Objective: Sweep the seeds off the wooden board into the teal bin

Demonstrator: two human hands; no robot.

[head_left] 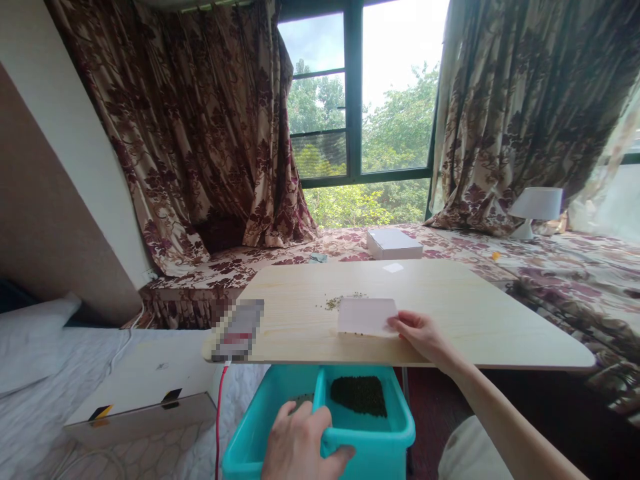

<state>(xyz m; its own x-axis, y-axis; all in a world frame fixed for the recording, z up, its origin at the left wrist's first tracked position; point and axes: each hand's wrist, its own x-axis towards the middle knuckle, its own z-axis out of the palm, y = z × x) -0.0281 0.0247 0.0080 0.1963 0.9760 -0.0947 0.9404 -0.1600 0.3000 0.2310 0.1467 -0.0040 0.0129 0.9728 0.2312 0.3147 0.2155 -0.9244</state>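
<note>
My right hand (417,330) pinches the right edge of a white card (367,315), which lies low over the pale tabletop (475,327). Small greenish-brown grains (334,303) lie scattered behind the card, with a few dark ones at its near edge. Below the table's front edge is a teal bin (370,438) with two compartments. My left hand (303,440) grips its near rim by the divider, thumb on the right side. A heap of dark grains (359,395) fills part of the right compartment. Some grains show in the left one, partly hidden by my fingers.
A blurred-out phone-like device (240,331) lies at the table's left end, with a red cable (220,407) hanging down. A small white paper (393,267) lies near the back edge. Behind stands a white box (395,244); a larger carton (145,387) rests on the bed.
</note>
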